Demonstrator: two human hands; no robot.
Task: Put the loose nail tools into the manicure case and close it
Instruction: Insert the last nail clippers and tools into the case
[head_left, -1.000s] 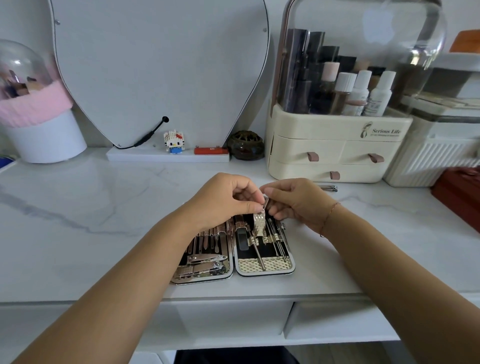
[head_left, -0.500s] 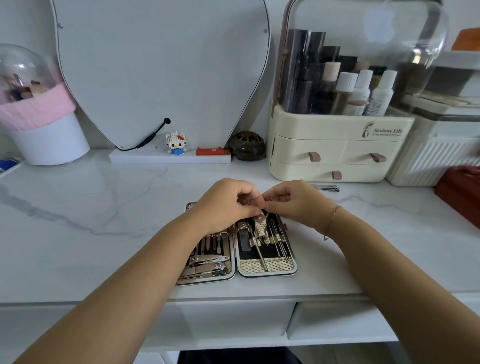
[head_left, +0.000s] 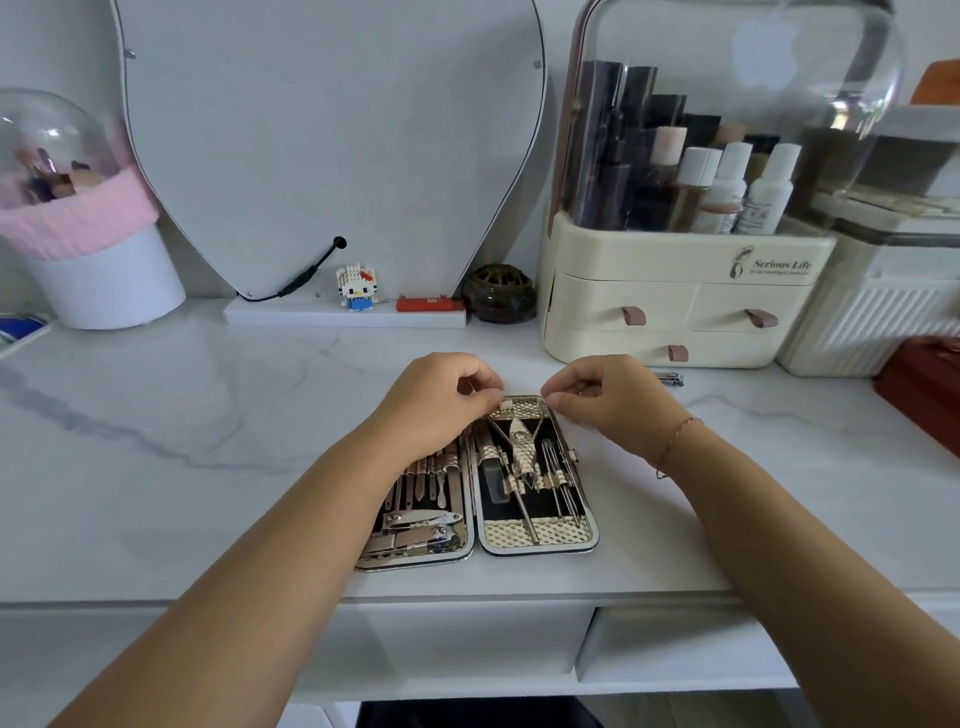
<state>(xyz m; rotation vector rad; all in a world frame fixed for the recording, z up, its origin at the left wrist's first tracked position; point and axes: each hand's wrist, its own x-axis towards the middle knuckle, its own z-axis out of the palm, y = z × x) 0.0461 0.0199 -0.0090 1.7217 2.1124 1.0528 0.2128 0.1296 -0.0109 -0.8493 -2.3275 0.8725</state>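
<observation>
The manicure case (head_left: 540, 543) lies open on the marble table, both halves lined with metal tools under gold straps. A cuticle nipper (head_left: 521, 446) sits in the right half, its jaw tucked under a strap and its two handles spread toward the top edge. My left hand (head_left: 434, 408) covers the top of the left half, fingertips pinched at the nipper's left handle end. My right hand (head_left: 610, 402) is at the case's top right corner, fingertips pinched at the right handle end. A loose nail clipper (head_left: 670, 379) lies on the table behind my right hand.
A cream drawer organiser (head_left: 675, 306) with a clear dome stands at the back right, next to a white ribbed box (head_left: 883, 322) and a red box (head_left: 924, 384). A heart-shaped mirror (head_left: 332, 130) and a white pot (head_left: 109, 280) stand behind.
The nipper, held upright between both hands before, now lies lower in the right half of the case. My hands have drawn apart, and its handles have spread.
</observation>
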